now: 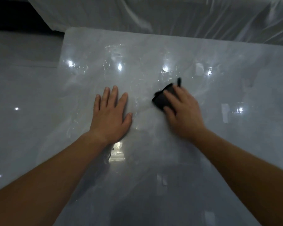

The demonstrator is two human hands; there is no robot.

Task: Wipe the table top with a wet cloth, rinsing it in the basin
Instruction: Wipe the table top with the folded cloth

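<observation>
The glossy pale marble table top [153, 160] fills most of the view, with wet streaks shining across its far half. My right hand [183, 113] presses a dark wadded cloth [162, 98] onto the table right of centre; the fingers cover most of it and a dark corner sticks out beyond them. My left hand [111, 111] lies flat on the table left of the cloth, fingers spread, holding nothing. No basin is in view.
White sheeting [170, 15] hangs in folds behind the table's far edge. The shiny floor [23, 95] lies left of the table's left edge, with a dark gap [11, 15] at the top left. Lamp reflections dot the surfaces.
</observation>
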